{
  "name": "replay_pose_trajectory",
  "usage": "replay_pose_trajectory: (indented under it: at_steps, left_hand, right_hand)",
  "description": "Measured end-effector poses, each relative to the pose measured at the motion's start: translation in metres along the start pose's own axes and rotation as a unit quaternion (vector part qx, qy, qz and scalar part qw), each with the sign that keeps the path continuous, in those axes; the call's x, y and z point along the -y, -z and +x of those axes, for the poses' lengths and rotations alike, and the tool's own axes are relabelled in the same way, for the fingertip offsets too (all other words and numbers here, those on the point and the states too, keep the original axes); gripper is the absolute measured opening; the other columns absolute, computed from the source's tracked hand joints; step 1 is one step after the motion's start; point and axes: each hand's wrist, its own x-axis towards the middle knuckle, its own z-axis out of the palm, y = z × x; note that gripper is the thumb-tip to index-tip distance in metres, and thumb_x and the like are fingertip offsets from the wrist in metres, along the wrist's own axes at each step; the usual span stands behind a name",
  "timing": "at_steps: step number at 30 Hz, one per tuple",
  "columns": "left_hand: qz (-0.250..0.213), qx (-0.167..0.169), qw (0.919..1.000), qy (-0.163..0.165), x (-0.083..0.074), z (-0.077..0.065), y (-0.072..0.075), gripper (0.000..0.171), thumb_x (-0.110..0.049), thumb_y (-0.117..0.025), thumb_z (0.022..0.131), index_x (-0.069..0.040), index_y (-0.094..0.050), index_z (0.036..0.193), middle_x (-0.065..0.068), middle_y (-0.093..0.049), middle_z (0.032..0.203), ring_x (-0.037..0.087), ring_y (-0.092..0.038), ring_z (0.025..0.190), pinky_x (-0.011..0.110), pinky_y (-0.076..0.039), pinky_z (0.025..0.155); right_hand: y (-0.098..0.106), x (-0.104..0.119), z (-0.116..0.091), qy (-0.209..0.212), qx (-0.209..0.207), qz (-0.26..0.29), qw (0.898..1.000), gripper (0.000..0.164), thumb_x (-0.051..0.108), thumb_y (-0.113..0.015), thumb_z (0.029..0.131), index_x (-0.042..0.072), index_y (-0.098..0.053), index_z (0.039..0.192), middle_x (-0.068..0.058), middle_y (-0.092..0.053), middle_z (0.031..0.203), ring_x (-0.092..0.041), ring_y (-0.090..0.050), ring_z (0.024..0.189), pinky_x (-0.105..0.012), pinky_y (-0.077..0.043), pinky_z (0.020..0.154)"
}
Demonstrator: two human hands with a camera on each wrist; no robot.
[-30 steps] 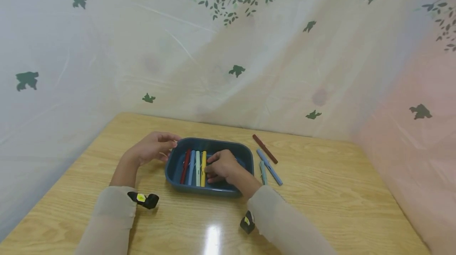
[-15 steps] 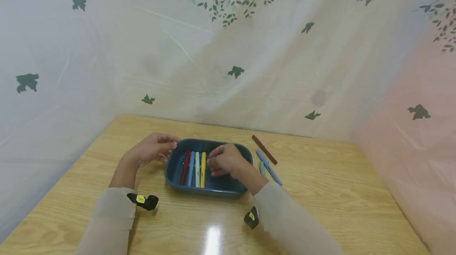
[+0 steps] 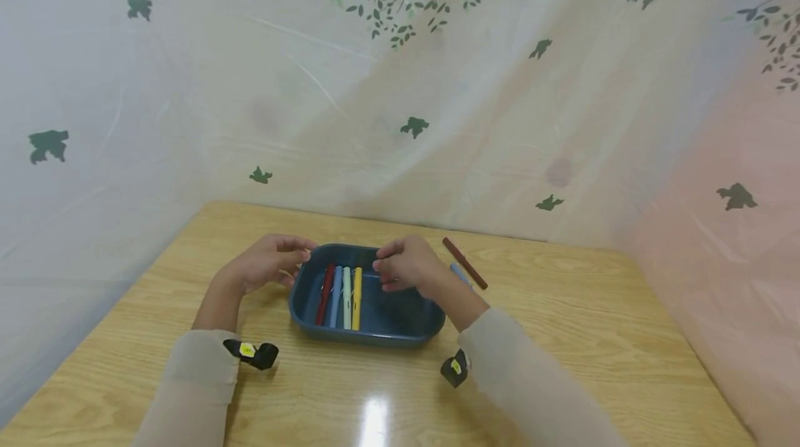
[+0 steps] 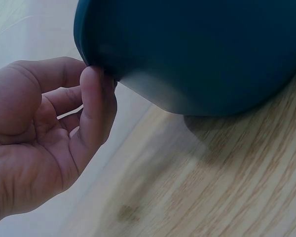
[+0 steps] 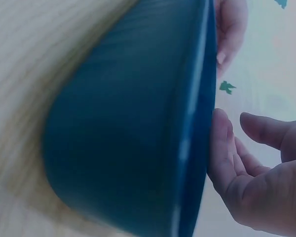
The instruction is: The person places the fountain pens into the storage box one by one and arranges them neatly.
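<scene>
A dark blue tray (image 3: 400, 315) stands on the table with a row of pens in its left half: a red pen (image 3: 324, 294), a blue pen (image 3: 335, 296), a pale green pen (image 3: 346, 298) and a yellow pen (image 3: 357, 298). At the tray's left back corner, my left hand (image 3: 270, 263) holds the rim between thumb and fingers; the left wrist view shows the fingertips (image 4: 92, 81) at the edge. Over the tray's right back part is my right hand (image 3: 409, 266), its fingers bent loosely and its thumb apart from them, with nothing between.
Right of the tray, a dark red pen (image 3: 465, 263) lies aslant on the wooden table (image 3: 562, 336). Beside it, a light blue pen (image 3: 460, 275) shows only its upper end past my right forearm. A printed cloth (image 3: 325, 141) hangs behind the table.
My right hand has moved from beside the yellow pen back and right, toward the tray's far rim. Its forearm now covers the loose green pen. The left hand stays at the rim.
</scene>
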Motion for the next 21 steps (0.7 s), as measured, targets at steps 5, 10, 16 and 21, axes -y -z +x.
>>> replay_pose_trajectory:
  at_steps: [5,10,16,21]
  left_hand:
    - [0.0,0.0,1.0,-0.001,0.001,0.001,0.0,0.041,-0.017,-0.057,0.106,0.001,-0.053,0.143,0.015,-0.064,0.115,0.024,-0.064,0.088,0.035,-0.06,0.073]
    - [-0.001,-0.001,1.0,-0.001,0.0,0.001,0.0,0.04,-0.017,-0.056,0.106,0.0,-0.054,0.142,0.016,-0.064,0.117,0.024,-0.064,0.089,0.036,-0.06,0.073]
    - [-0.004,-0.003,1.0,-0.001,0.0,0.0,-0.001,0.039,-0.016,-0.056,0.106,0.0,-0.055,0.142,0.015,-0.064,0.117,0.025,-0.064,0.089,0.036,-0.06,0.074]
    - [-0.005,-0.003,1.0,0.0,0.0,0.0,-0.001,0.039,-0.015,-0.056,0.106,0.0,-0.055,0.142,0.015,-0.064,0.114,0.024,-0.063,0.087,0.035,-0.059,0.073]
  right_hand:
    - [0.011,0.01,-0.004,0.006,-0.014,-0.01,1.0,0.031,0.002,-0.068,0.097,-0.007,-0.063,0.126,-0.021,-0.071,0.112,-0.029,-0.071,0.088,-0.036,-0.062,0.073]
    - [0.024,0.018,-0.008,0.01,-0.027,-0.027,0.999,0.031,0.002,-0.068,0.097,-0.005,-0.063,0.126,-0.023,-0.07,0.118,-0.034,-0.071,0.097,-0.037,-0.062,0.075]
    - [0.043,0.021,-0.009,0.021,-0.05,-0.053,0.997,0.029,0.002,-0.068,0.096,-0.006,-0.063,0.124,-0.022,-0.07,0.116,-0.041,-0.069,0.106,-0.037,-0.062,0.075]
    - [0.061,0.024,-0.013,0.029,-0.066,-0.093,0.993,0.03,0.005,-0.068,0.097,-0.006,-0.063,0.125,-0.023,-0.071,0.116,-0.038,-0.07,0.102,-0.039,-0.061,0.078]
